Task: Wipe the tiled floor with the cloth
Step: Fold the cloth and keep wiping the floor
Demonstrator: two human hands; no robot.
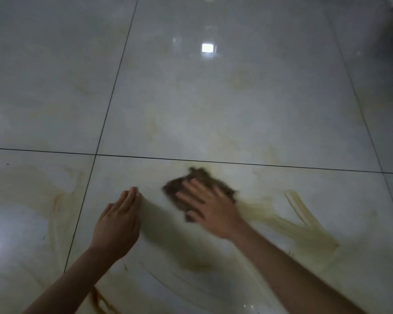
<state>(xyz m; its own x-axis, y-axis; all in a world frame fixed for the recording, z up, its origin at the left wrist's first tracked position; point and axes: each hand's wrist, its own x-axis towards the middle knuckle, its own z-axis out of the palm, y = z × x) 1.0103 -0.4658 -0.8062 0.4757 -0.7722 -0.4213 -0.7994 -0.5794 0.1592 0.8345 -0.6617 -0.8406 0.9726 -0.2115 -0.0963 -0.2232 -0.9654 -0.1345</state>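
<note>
Nearest the camera, at 7 o'clock in the view, a brown smear (100,300) is seen on the tiled floor (213,109) beside the left forearm, not yet wiped. The left hand (117,225) is held at 9 o'clock of the cloth and apart from it, with fingers straight and pressed together and nothing held; whether its edge touches the tile cannot be told. The right hand (211,207) is laid flat on the cloth (200,176), fingers spread and straight, so the cloth is pressed down rather than gripped. The cloth, brown and crumpled, is found on the near tile just below the cross grout line (281,165), at about 6 o'clock of the view's centre; both it and the hand are blurred. Pale yellow streaks (304,223) are spread at 4 o'clock of the right hand. The main risk is judged to be smearing: a cloth already so dark may spread dirt into new streaks instead of lifting it. Being only pressed under a flat palm, the cloth could bunch up or be left behind on a fast stroke. On glossy, possibly wet tile, a hand could slip. The brown smear could easily be missed.
</note>
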